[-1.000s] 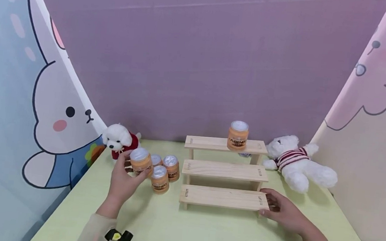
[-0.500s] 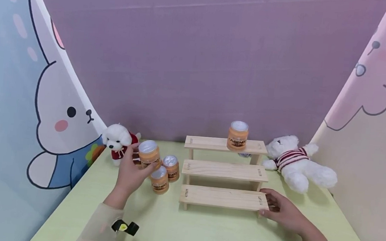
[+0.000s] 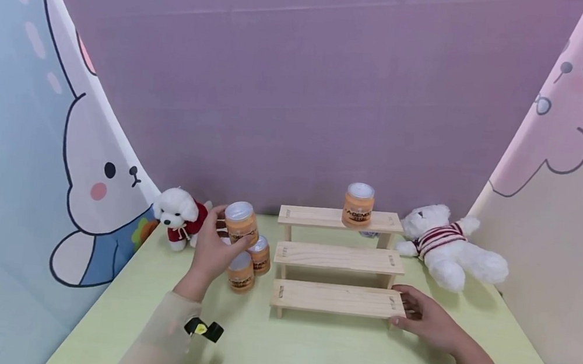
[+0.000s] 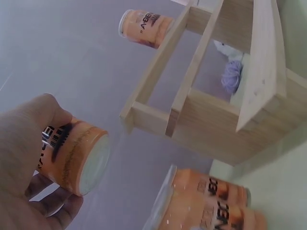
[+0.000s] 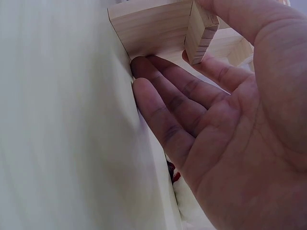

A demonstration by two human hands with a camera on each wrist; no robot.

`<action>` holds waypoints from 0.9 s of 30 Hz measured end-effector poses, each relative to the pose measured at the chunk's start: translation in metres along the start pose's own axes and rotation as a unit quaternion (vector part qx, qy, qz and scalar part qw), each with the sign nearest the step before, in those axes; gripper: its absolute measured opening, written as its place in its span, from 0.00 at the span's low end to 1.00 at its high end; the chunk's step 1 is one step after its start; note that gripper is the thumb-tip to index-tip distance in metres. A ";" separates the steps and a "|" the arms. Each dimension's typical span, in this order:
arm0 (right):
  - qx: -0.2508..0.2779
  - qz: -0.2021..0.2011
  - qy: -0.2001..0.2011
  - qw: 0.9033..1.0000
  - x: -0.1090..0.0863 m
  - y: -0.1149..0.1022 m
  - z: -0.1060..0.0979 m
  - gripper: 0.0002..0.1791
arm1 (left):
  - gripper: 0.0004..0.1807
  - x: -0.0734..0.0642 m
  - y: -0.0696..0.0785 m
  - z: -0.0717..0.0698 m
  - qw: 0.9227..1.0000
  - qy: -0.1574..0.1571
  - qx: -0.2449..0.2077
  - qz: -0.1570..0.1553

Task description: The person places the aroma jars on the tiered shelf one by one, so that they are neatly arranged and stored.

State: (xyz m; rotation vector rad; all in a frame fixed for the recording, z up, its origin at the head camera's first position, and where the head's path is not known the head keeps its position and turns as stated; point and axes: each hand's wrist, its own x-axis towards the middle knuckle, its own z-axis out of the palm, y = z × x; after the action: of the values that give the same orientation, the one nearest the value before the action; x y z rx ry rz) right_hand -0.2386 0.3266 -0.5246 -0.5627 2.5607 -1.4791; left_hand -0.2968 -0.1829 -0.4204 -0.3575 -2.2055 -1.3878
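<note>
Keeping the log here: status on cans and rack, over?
Left grip holds raised can. Right grip holds rack at lower right. Other cans near, possible snag.

On the pale green table [image 3: 317,354], a white plush dog [image 3: 177,209] in red sits back left; a white plush bear [image 3: 446,244] in stripes lies right. Behind the table hangs a purple backdrop [image 3: 300,89]; left of it, a rabbit picture [image 3: 86,180].

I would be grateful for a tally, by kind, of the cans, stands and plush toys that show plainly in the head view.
Orange cans: 4 (one in the left hand; any mostly hidden behind it left out)
Wooden stand: 1
Plush dog: 1
Plush bear: 1
Total: 7
</note>
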 end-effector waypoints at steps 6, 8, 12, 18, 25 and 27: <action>0.004 0.000 -0.002 1.000 0.000 0.001 0.000 0.39 | 0.42 0.008 0.006 0.014 1.000 -0.014 -0.011 0.004; 0.005 -0.002 -0.003 1.000 0.000 0.002 0.000 0.39 | 0.42 0.011 0.007 0.019 1.000 -0.019 -0.018 0.005; 0.004 -0.007 -0.004 1.000 0.000 0.003 0.000 0.39 | 0.41 0.014 0.010 0.028 0.999 -0.025 -0.036 0.005; 0.004 -0.013 -0.003 1.000 0.000 0.001 -0.001 0.38 | 0.41 0.018 0.019 0.041 0.999 -0.034 -0.037 0.000; 0.007 -0.009 -0.003 1.000 -0.001 -0.005 -0.001 0.39 | 0.40 0.026 0.029 0.052 0.998 -0.030 -0.043 0.017; 0.003 -0.009 -0.003 1.000 -0.001 -0.005 -0.001 0.39 | 0.41 0.028 0.031 0.055 0.998 -0.031 -0.046 0.023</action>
State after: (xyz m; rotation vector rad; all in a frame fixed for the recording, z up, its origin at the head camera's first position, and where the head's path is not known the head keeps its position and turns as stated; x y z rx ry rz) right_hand -0.2372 0.3255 -0.5199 -0.5906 2.5516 -1.4879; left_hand -0.3211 -0.1208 -0.4010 -0.4875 -2.1743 -1.4746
